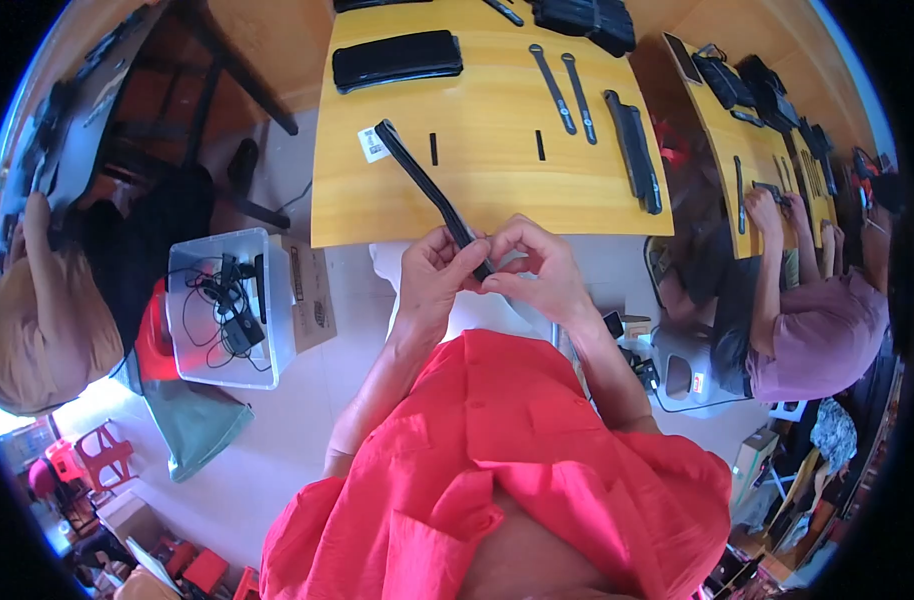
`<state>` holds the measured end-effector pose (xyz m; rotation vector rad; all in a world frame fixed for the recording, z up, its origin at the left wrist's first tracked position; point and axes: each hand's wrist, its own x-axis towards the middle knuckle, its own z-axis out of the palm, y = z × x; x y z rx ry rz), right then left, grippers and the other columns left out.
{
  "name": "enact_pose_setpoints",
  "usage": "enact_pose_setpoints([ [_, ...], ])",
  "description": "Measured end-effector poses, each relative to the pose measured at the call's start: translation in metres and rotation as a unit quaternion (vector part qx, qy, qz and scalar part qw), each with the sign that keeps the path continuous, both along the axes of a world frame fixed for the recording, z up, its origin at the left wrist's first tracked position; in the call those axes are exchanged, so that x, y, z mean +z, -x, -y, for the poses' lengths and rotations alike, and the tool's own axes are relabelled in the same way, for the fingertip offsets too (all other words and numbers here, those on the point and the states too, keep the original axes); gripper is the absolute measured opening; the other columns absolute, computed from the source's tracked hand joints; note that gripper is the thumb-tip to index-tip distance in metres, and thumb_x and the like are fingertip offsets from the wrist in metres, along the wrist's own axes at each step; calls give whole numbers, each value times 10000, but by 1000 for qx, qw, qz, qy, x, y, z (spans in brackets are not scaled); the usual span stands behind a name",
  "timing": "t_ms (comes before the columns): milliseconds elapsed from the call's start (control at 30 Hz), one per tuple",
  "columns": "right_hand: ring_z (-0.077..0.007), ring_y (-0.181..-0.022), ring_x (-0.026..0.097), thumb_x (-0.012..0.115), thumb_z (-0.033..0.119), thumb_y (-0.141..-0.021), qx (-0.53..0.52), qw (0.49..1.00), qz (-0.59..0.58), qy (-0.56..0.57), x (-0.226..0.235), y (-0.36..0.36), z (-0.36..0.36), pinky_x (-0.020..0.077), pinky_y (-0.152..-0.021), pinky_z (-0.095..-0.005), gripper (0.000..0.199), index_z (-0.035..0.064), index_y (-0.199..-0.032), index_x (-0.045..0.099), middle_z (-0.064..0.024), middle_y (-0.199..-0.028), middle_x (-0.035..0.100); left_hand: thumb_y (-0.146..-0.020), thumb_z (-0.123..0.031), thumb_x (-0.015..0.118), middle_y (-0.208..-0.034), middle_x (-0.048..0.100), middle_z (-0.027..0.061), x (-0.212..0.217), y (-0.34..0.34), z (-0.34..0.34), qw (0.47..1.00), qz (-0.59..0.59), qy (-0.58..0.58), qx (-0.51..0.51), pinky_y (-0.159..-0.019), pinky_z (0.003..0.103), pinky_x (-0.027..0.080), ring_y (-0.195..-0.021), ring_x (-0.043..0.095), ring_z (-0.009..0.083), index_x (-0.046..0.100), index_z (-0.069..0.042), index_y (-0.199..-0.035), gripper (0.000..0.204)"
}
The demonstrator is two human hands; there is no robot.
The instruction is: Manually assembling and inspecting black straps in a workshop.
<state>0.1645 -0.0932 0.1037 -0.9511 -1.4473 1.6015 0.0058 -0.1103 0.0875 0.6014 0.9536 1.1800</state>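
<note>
A long black strap (427,190), which looks folded lengthwise, runs from the table top to its near edge. My left hand (439,270) grips its near part between thumb and fingers. At the near tip, my right hand (527,262) pinches the strap, with the fingertips of both hands close together. A white label (373,145) with a printed code lies by the strap's far end; whether it is attached I cannot tell. Two short black strips (434,149) lie on the yellow wooden table (377,215) beyond my hands.
Farther back lie a black pouch (398,61), two slim dark straps with rounded ends (553,90) and a black folded bundle (634,152). A clear bin of cables (275,340) stands at the left. People work at tables on both sides, one in a purple shirt (822,335).
</note>
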Motion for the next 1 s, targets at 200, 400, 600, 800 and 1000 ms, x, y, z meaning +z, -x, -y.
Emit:
enact_pose_setpoints([
  [200, -130, -864, 562, 747, -4, -655, 88, 979, -120, 141, -14, -10, -11, 487, -705, -249, 300, 38, -868, 540, -45, -916, 557, -815, -100, 646, -790, 622, 64, 0, -1, 4, 999, -15, -7, -41, -516, 215, 511, -648, 601, 110, 580, 18, -969, 205],
  [400, -144, -880, 558, 750, -19, -637, 129, 967, -152, 160, -21, -14, -14, 479, -728, -264, 275, 45, -817, 552, -56, -964, 553, -798, -96, 668, -752, 615, 63, 2, -2, 6, 999, -1, -8, -54, -496, 222, 513, -625, 597, 110, 583, 14, -957, 211],
  [600, -134, -839, 573, 688, -26, -711, 129, 968, -152, 155, -23, -20, -17, 477, -713, -254, 141, 24, -788, 581, -39, -879, 566, -824, -118, 638, -790, 635, 84, 3, -3, 8, 997, -13, -9, -82, -512, 218, 523, -609, 615, 128, 572, 21, -996, 231],
  [800, -183, -726, 574, 634, -6, -776, -10, 988, 81, -128, -1, -3, 5, 447, -615, -271, 72, -3, -827, 582, -71, -793, 553, -842, -134, 621, -790, 636, 89, -5, -2, 5, 999, -30, -6, -27, -509, 220, 531, -618, 624, 133, 572, 20, -990, 219],
  [1000, -243, -647, 529, 605, -1, -786, -107, 946, 129, -276, -3, 3, 9, 403, -559, -306, 64, -16, -820, 553, -108, -748, 513, -828, -104, 634, -779, 634, 98, 3, 0, 0, 998, -48, -17, -30, -511, 221, 534, -614, 626, 138, 565, 33, -969, 209],
])
